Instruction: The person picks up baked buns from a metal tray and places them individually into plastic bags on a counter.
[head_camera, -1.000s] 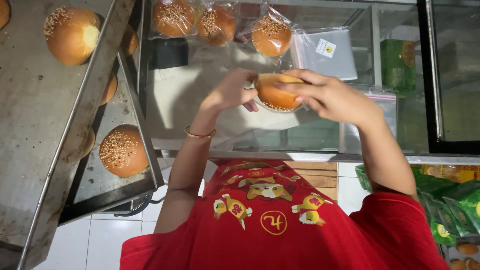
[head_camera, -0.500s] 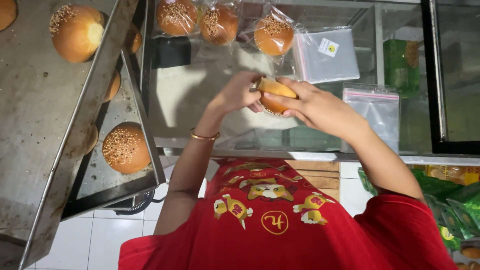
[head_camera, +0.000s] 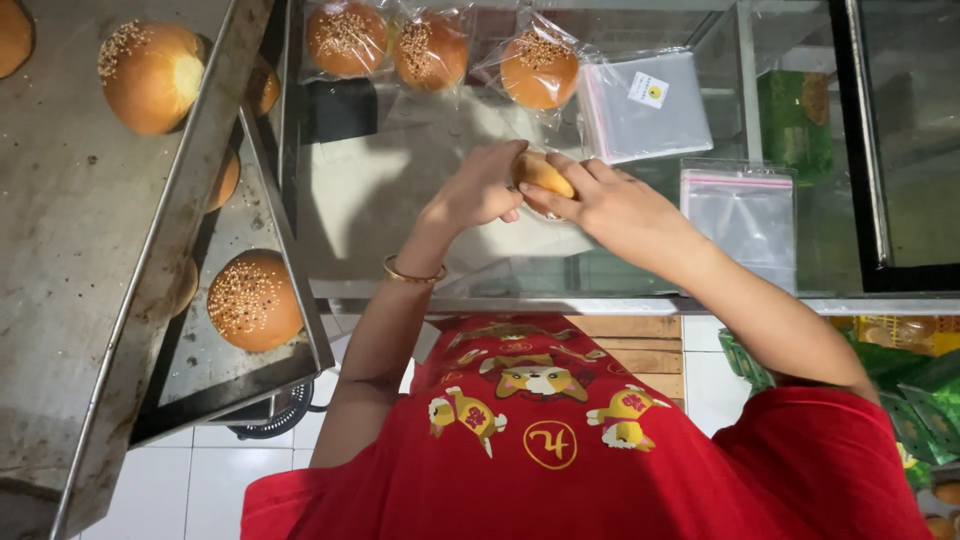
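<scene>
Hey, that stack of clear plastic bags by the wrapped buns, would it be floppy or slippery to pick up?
The bag stack looks thin and glossy, so probably floppy, light and slippery. Single bags would likely slide off the stack. The bun between the left hand and right hand looks soft by contrast.

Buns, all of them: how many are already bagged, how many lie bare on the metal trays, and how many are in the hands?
Bagged buns on the glass counter: 3
Bare buns on the trays that show clearly: 2, with a few more half hidden at the tray edges
Bun held between the left hand and the right hand: 1
Total clearly seen: 6
</scene>
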